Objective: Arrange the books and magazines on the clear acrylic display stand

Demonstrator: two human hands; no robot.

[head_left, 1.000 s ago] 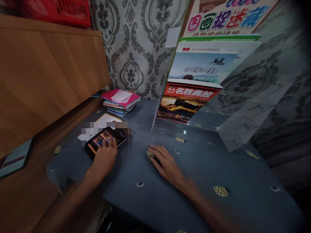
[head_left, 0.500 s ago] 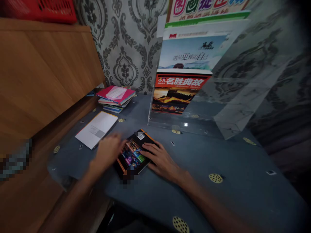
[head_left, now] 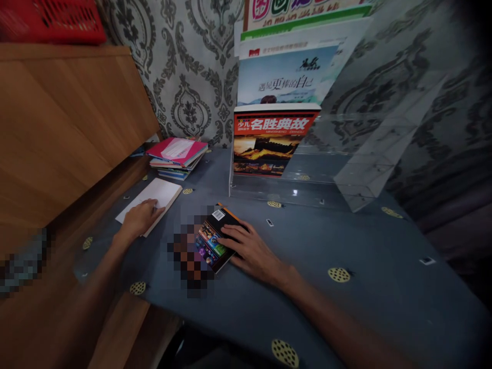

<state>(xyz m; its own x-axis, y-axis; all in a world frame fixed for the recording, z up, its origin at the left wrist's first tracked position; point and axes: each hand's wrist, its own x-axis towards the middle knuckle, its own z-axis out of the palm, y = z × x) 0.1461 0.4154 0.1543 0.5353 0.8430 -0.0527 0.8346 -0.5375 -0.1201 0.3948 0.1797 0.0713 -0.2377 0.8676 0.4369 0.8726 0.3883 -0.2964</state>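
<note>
My left hand (head_left: 139,219) rests on top of a white-covered book (head_left: 163,190), fingers stretched over its near right part. The book lies closed on the blue patterned tablecloth (head_left: 307,307). To its right lies a dark book (head_left: 213,238), back cover up, with a barcode and small colourful pictures; its near left part is blurred out by pixel blocks. My right hand (head_left: 251,252) lies flat across the dark book's right side, fingers spread. Neither hand appears to lift anything.
Behind the dark book stands a clear acrylic rack (head_left: 357,182), with an orange-red book (head_left: 269,143) and a blue-white book (head_left: 284,77) in its tiers. A book stack (head_left: 177,154) sits at the back left. A wooden cabinet (head_left: 69,123) bears a red basket (head_left: 57,23).
My left hand has moved left, off the dark book and onto the white one. My right hand stays on the dark book. The view has shifted slightly.
</note>
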